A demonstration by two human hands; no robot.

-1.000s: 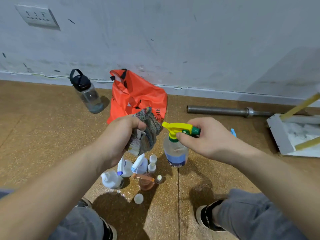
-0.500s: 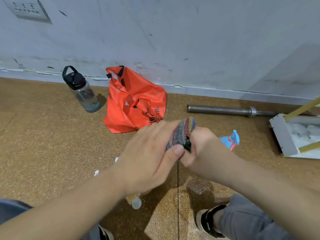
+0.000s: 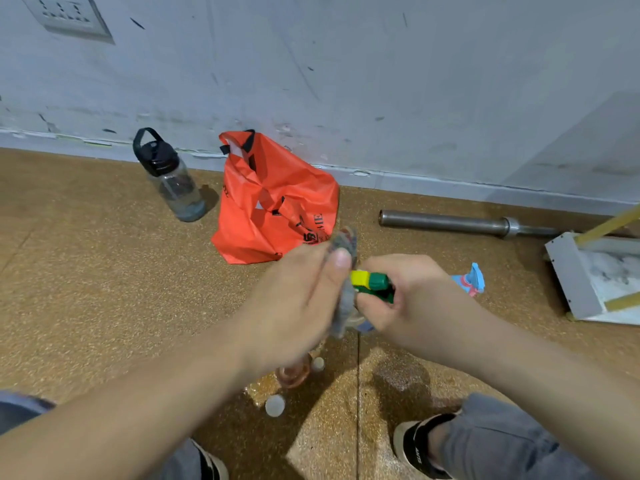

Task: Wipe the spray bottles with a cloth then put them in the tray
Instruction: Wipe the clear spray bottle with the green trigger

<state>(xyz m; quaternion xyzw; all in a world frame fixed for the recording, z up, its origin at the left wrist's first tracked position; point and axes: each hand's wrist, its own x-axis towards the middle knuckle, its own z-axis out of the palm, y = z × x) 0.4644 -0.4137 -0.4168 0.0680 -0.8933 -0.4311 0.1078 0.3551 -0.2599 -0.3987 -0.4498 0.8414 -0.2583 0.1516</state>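
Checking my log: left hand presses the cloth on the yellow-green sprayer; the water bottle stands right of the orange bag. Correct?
No: in the head view the water bottle stands left of the orange bag. The left hand does press the cloth on the yellow-green sprayer.

Gym-like room, steel barbell (image 3: 464,223) on speckled floor (image 3: 104,289), scuffed wall (image 3: 346,81)

Pale grey wall (image 3: 381,81), scuffed, dark marks; white socket plate (image 3: 67,13) top left. Pale skirting strip (image 3: 450,187) along base. Brown speckled floor (image 3: 86,289), wet patch (image 3: 398,379) in foreground. Near wall: black-capped clear water bottle (image 3: 173,181), orange plastic bag (image 3: 273,209), steel bar (image 3: 450,223) lying flat.
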